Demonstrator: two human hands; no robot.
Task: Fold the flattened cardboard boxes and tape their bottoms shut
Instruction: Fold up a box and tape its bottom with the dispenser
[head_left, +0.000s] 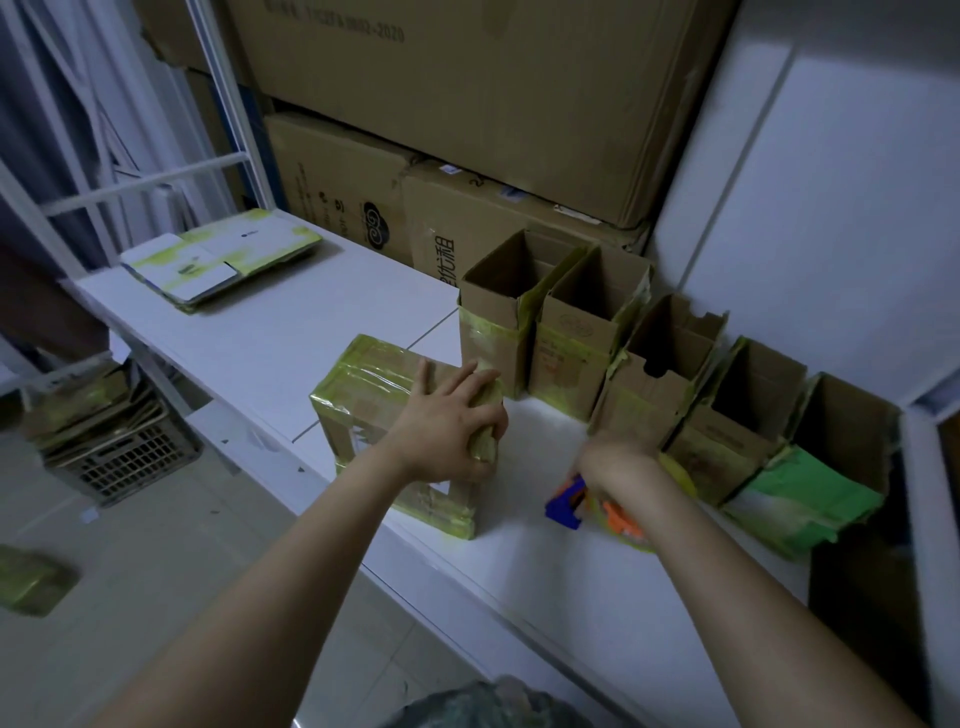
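Observation:
A folded cardboard box (374, 405) with yellow-green tape over its upturned bottom stands on the white table (270, 338). My left hand (447, 421) lies on its top right corner, fingers curled over the edge. My right hand (618, 460) is blurred and reaches down onto a tape dispenser (566, 501) with blue and orange parts and a roll of yellowish tape. Whether it grips the dispenser is unclear. A stack of flattened boxes (223, 257) lies at the table's far left.
Several open folded boxes (670, 364) stand in a row along the wall on the right. Large cardboard cartons (467, 104) are stacked behind the table. A dark crate (124, 457) with flattened cardboard sits on the floor at left.

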